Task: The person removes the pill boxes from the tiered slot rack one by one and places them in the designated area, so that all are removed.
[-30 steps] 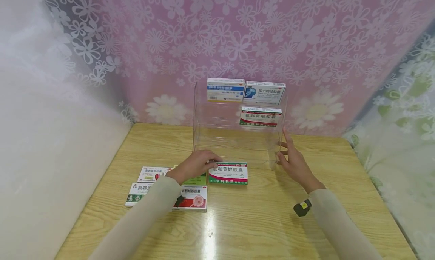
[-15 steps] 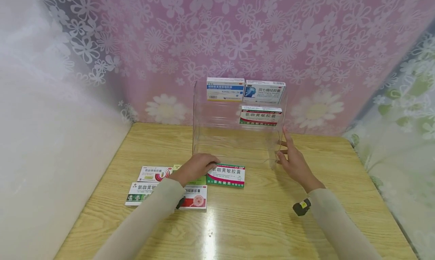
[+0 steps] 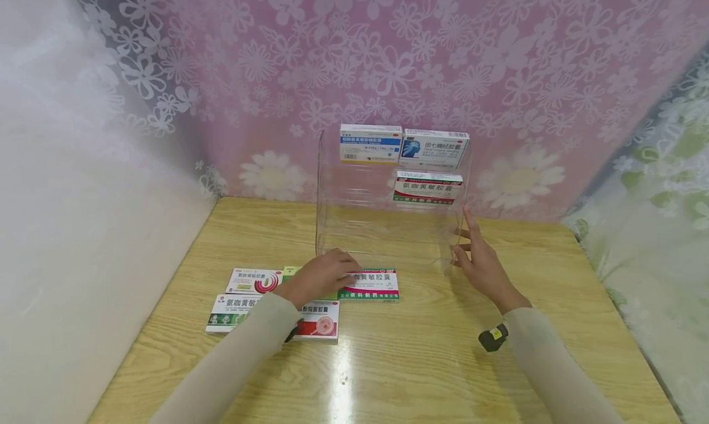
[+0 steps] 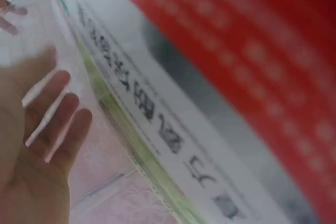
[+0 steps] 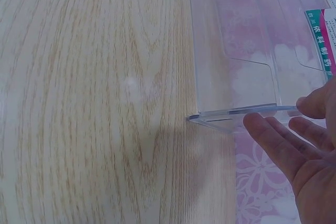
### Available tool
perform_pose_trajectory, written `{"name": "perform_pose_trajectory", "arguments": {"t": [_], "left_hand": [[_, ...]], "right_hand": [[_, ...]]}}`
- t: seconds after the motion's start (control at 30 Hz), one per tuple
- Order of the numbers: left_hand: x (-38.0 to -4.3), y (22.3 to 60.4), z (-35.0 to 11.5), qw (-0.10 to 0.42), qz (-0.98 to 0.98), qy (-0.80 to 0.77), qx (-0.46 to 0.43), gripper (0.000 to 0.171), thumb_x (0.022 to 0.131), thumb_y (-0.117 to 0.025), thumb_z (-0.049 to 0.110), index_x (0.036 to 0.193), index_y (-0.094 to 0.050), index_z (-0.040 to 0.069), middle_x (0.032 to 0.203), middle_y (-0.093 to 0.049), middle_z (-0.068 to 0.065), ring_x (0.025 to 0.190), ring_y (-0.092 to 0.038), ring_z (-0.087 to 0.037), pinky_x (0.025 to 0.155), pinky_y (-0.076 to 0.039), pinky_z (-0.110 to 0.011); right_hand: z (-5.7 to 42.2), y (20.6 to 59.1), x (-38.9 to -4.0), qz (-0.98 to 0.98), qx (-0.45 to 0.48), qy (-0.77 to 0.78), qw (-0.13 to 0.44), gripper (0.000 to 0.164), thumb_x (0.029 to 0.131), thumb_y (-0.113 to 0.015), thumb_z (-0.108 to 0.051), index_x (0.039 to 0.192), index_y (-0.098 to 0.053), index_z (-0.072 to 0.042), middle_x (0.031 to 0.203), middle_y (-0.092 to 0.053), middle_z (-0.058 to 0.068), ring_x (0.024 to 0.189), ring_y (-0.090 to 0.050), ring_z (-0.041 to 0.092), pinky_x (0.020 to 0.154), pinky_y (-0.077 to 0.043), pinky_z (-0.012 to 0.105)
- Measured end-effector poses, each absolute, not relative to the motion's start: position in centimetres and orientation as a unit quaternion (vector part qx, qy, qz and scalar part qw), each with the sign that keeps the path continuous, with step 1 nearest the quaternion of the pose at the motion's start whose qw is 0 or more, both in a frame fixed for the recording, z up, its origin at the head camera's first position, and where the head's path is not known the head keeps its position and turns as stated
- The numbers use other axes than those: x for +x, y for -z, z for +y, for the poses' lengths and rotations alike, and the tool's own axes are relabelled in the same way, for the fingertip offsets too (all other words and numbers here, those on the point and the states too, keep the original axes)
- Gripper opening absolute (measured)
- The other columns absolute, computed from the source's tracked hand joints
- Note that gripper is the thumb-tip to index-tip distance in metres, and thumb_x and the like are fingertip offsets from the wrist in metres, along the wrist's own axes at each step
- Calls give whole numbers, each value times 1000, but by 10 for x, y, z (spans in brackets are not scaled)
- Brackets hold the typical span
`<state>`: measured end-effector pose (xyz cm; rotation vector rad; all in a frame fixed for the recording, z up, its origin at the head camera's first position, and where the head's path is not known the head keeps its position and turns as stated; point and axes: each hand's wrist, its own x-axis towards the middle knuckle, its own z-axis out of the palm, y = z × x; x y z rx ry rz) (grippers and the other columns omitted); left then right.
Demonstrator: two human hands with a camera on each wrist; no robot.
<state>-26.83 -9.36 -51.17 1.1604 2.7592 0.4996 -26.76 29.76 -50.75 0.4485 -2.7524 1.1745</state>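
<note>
1. The left hand (image 3: 324,275) reaches over the left end of a green-and-red box (image 3: 370,285); its fingers look loosely extended with gaps between them in the left wrist view, but their contact with the box is hard to make out.
2. The right hand (image 3: 483,267) has its fingers spread, touching the right side of a clear stand (image 3: 360,218); the see-through panel blurs where each fingertip sits.
3. The green-and-red box lies flat on the tabletop (image 3: 410,368), just near of the stand, its left end covered by the left hand.
4. Left of it, a yellow-green box (image 3: 289,274) is mostly hidden by the same hand, beside a white box with pink arcs (image 3: 252,281) in full sight.
5. Nearer, the left sleeve (image 3: 238,353) cuts across the right end of a green-banded box (image 3: 229,310) and the left part of a red-and-white box (image 3: 324,319).
6. A red-and-white face fills much of the left wrist view, too close and blurred to read fully.
7. On the stand's top tier are a blue-and-yellow box (image 3: 371,144) at left and a box with a blue head picture (image 3: 433,148) at right; one tier below, at right, is a second green-and-red box (image 3: 426,190), cut off in the right wrist view.
8. A dark device (image 3: 493,338) shows at the right wrist.
</note>
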Motion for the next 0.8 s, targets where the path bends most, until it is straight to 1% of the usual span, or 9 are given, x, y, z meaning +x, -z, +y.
{"name": "perform_pose_trajectory", "arguments": {"t": [0.1,0.17,0.27,0.43,0.6,0.73,0.8], "left_hand": [[-267,515,-92,53,898,-131,417,44,106,-73,39,144,-72,18,148,-69,-1,143,-59,-23,124,-48,-43],[-266,517,-91,53,892,-115,434,46,105,-73,43,144,-72,19,150,-68,1,143,-58,-21,125,-47,-42],[-264,518,-89,58,890,-100,441,46,104,-74,42,144,-73,20,153,-67,2,144,-58,-21,126,-46,-43],[-262,518,-89,70,893,-82,436,45,104,-75,42,145,-73,23,156,-65,5,145,-58,-20,126,-46,-42],[-265,517,-91,73,889,-90,443,43,104,-75,42,143,-74,24,153,-66,5,143,-59,-19,125,-47,-42],[-272,513,-90,73,890,-121,432,42,107,-70,46,144,-72,24,150,-68,5,144,-58,-19,127,-45,-42],[-277,502,-87,67,894,-147,419,41,109,-68,45,144,-71,23,149,-68,4,146,-56,-21,128,-44,-43]], "right_hand": [[298,507,-267,-908,149,-387,62,97,112,-52,3,175,12,-34,160,-46,37,122,-68,57,82,-69,46],[299,506,-266,-908,149,-387,65,97,111,-52,3,176,11,-34,159,-47,37,122,-68,57,82,-68,46],[299,506,-266,-908,147,-388,61,98,111,-52,3,175,12,-35,160,-47,37,122,-68,57,82,-69,46],[299,508,-267,-908,142,-390,50,99,112,-52,2,175,13,-37,161,-46,36,123,-68,56,82,-69,45],[299,508,-267,-908,143,-391,53,99,112,-52,2,174,13,-39,162,-46,34,123,-68,55,82,-69,45],[299,508,-266,-907,154,-387,57,98,112,-52,2,175,13,-36,161,-46,35,122,-68,57,82,-69,46],[300,508,-266,-908,157,-384,60,97,112,-52,3,175,12,-34,160,-47,36,122,-68,57,82,-69,46]]}}
